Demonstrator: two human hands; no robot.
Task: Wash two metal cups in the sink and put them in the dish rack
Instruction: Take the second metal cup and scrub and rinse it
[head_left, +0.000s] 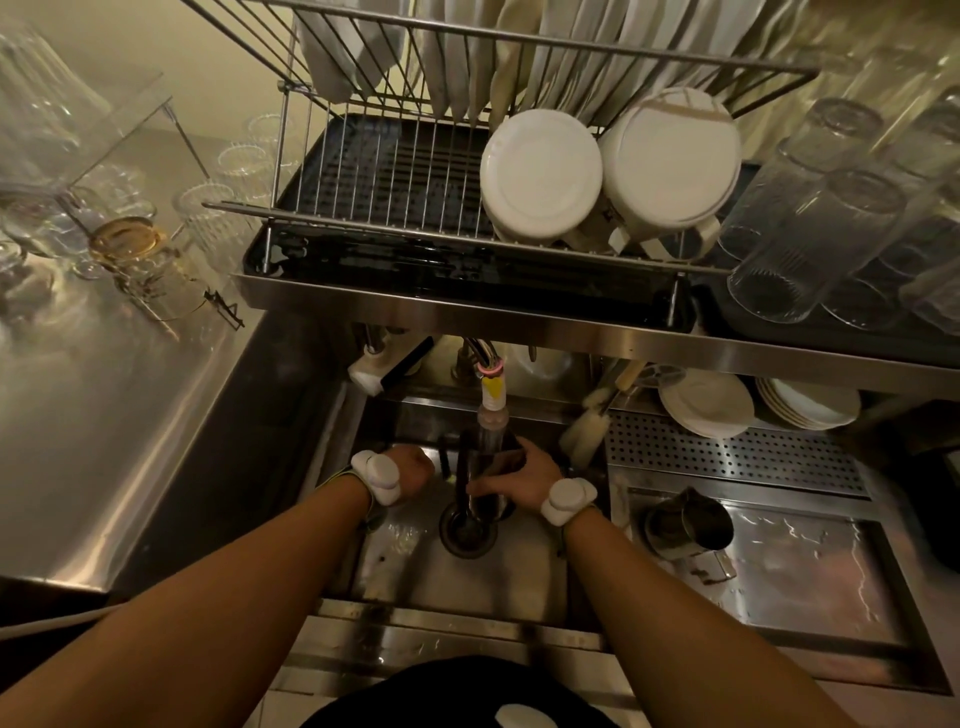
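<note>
Right hand (524, 475): my fingers wrap the cup (485, 480) under the tap (492, 410), over the drain
Left hand (410, 470): curled, grip unclear
Tip: turn cup slowly, rinse inside
Second cup (688, 525): on its side, right of the sink (415, 566), looks empty
Rack (395, 176): two white pots, bare space left

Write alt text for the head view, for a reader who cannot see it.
Two bare hands hold a metal cup under the tap in a steel sink: the right hand grips it, the left hand is beside it. A second metal cup stands on the drainboard to the right. Above, a dish rack holds white dishes.
</note>
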